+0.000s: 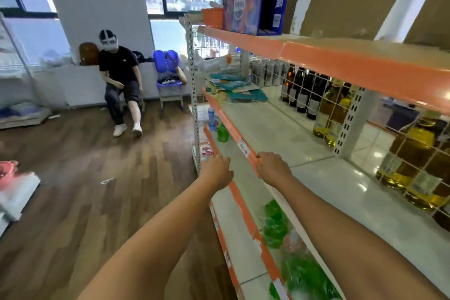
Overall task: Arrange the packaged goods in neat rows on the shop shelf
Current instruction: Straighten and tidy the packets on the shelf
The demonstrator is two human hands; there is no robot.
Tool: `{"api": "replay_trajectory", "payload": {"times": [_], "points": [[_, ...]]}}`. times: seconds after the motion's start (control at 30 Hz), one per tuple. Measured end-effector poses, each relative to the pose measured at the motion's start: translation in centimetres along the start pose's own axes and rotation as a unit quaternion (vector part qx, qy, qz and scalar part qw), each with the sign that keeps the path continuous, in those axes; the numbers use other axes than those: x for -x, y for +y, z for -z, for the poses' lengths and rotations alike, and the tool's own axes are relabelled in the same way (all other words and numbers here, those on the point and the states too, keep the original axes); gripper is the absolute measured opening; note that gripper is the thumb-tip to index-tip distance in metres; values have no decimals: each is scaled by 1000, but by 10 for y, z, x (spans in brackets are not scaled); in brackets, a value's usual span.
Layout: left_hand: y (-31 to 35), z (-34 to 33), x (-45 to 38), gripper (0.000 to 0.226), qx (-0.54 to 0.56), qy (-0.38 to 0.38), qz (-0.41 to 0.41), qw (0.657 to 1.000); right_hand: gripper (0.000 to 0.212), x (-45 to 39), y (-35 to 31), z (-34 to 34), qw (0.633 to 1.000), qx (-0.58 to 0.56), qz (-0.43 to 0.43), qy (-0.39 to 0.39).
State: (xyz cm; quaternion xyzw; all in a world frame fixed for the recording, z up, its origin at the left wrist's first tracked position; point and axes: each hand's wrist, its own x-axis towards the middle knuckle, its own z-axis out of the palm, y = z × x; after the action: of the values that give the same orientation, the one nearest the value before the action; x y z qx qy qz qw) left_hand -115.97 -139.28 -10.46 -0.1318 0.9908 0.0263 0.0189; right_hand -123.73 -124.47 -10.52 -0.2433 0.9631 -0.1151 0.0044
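A loose heap of teal and yellow packets (235, 87) lies at the far end of the middle shelf board (287, 134), well beyond both hands. My left hand (215, 169) hovers in front of the shelf's orange front edge (233, 129), fingers loosely bent, holding nothing. To its right, my right hand (272, 165) is at that same edge with its bent fingers touching the orange strip, and nothing is in it. Both arms are stretched forward.
Green bottles (275, 224) stand on the lower shelf under my right arm. Behind a wire grid are dark bottles (302, 90) and oil jugs (414, 161). A blue box (253, 0) sits on the top shelf. A seated person (120, 80) is across the wooden floor.
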Motion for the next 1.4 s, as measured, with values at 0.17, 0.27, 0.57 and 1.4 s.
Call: {"api": "replay_trajectory", "payload": {"times": [0.17, 0.27, 0.57, 1.4], "points": [[-35, -16, -26, 50, 18, -44, 38, 998, 40, -41, -26, -24, 999, -27, 23, -25], [-59, -23, -45, 49, 17, -54, 40, 998, 41, -69, -38, -36, 999, -34, 30, -27], [-142, -8, -135, 45, 6, -22, 25, 999, 40, -163, -85, -41, 999, -37, -16, 3], [-235, 22, -371, 43, 26, 38, -11, 999, 38, -434, -134, -43, 999, 36, 15, 35]]}}
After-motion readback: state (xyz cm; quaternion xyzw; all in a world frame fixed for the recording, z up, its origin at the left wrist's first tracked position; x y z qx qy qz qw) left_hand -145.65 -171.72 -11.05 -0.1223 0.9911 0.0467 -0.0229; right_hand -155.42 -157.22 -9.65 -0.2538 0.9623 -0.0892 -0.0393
